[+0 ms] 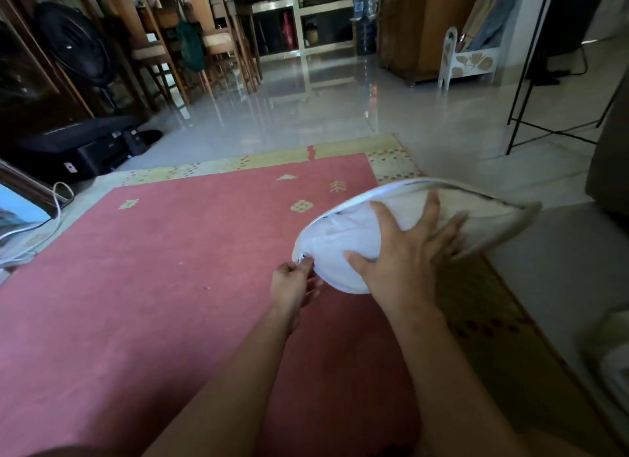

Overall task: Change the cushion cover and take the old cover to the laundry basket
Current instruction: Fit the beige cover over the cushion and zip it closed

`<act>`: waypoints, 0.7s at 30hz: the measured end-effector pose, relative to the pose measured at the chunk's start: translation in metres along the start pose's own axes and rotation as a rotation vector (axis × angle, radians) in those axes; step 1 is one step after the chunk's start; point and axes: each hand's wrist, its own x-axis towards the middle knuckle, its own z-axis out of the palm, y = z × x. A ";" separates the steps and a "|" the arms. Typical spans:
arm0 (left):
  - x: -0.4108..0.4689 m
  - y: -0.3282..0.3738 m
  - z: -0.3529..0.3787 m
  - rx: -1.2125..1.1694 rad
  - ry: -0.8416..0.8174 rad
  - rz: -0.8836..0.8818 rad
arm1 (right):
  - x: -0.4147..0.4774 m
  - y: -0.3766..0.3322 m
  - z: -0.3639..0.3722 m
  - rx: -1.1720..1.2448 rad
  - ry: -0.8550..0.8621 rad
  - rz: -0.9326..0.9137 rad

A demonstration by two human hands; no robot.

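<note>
A pink rug [170, 286] with a yellow border lies on a glossy tiled floor [306, 109]. Off the rug's far left corner sits a black printer [78, 147], with a dark fan [71, 45] behind it. A white cable [59, 198] loops by the rug's left edge. Wooden chairs [218, 45] stand farther back, a green bag [189, 46] hanging among them. Two water jugs [366, 17], one above the other, stand beside a wooden cabinet [418, 28]. A white rack [468, 62] is to the right of the cabinet. A black stand [520, 82] rises past the rug's far right corner.
</note>
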 end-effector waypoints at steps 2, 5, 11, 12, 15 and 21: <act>0.006 -0.002 -0.001 0.098 0.022 0.013 | -0.006 -0.007 0.007 -0.101 -0.096 -0.077; 0.010 -0.006 -0.011 0.173 0.072 0.094 | -0.012 -0.016 0.014 -0.195 -0.185 -0.086; -0.013 0.027 -0.015 -0.066 0.051 0.422 | -0.004 -0.014 0.009 -0.155 -0.029 0.007; -0.022 0.040 -0.014 -0.108 0.031 0.485 | 0.000 -0.011 0.007 -0.149 -0.004 0.027; -0.051 0.079 -0.012 -0.180 -0.066 0.660 | 0.007 -0.004 0.004 -0.122 0.050 0.065; -0.054 0.091 -0.031 -0.085 -0.036 0.677 | -0.001 -0.009 0.003 -0.088 0.015 -0.034</act>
